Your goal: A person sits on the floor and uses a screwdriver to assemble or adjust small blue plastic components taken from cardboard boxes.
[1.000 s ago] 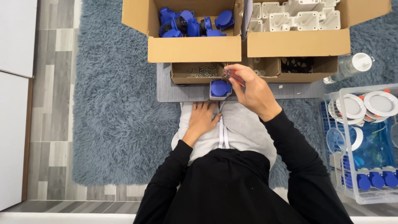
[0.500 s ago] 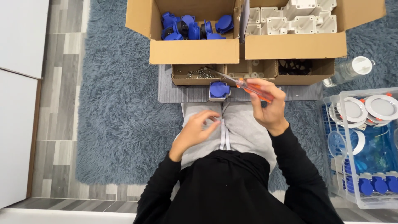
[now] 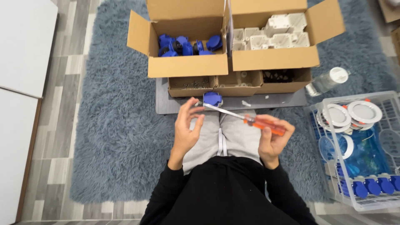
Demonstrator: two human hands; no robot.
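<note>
Screwdriver [image 3: 250, 118], orange-handled, lies across the lap: the right hand [image 3: 273, 139] is closed around its handle, and the metal tip points left to the left hand [image 3: 186, 129]. That hand's fingers are half curled, thumb and fingertips pinched at the tip; whether they hold a small screw cannot be told. Judged step: seating a fastener on the tip; the next move would call for steady alignment with the blue socket [image 3: 212, 98] on the grey mat [image 3: 275, 101] just beyond. Far: open carton of blue parts [image 3: 187, 45], carton of white housings [image 3: 271, 37]. Right: clear crate [image 3: 389, 98] of round white fittings, plastic bottle [image 3: 327, 81].
</note>
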